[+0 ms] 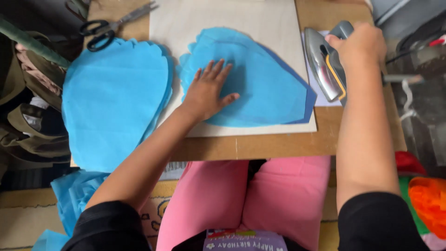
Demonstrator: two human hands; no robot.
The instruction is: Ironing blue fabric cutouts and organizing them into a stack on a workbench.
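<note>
I am counting two hands, one iron, one pair of scissors and two lots of blue fabric. My left hand is lying flat at the centre of the frame, its fingers spreading apart and pressing on the blue fabric piece, a rounded, matte cut-out with a scalloped left edge. It is sitting over a darker blue layer that is peeking out along its right and lower-right edge (how many layers lie there in all, I cannot tell). Both are resting on a pale cream cloth pad, rectangular and smooth, which is covering most of the brown board surface.

My right hand is at the upper right of the frame, its fingers wrapping tight around the handle of the iron. The iron is standing tipped up at the right edge of the pad, showing one shiny metal soleplate, pointed at the lower end, with a grey body and an orange trim line.

In the left part of the frame a stack of blue fabric pieces is lying well apart from the iron, the same rounded shape, with several thin edges fanning out along its right side. One pair of scissors, black-handled with grey metal blades, is lying at the upper left, touching the top of that stack.
</note>
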